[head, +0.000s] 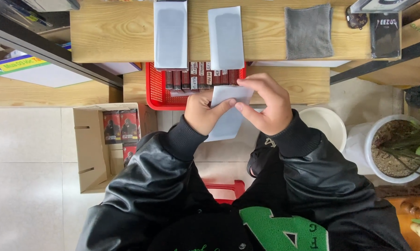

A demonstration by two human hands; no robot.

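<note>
My left hand (203,113) and my right hand (266,103) both hold a pale blue-white rectangular sheet (228,116) in front of my chest, fingers pinching its upper edge. Two similar pale sheets (171,35) (225,38) lie flat on the wooden table (112,32) beyond. Just past my hands a red plastic basket (157,88) holds a row of small dark boxes (200,76) standing on edge. My sleeves are black.
A grey cloth (308,31) and a dark card (385,35) lie at the table's right. A cardboard box (86,148) with small dark boxes stands on the tiled floor at left. A white bowl (328,123) and a potted plant (398,148) sit at right.
</note>
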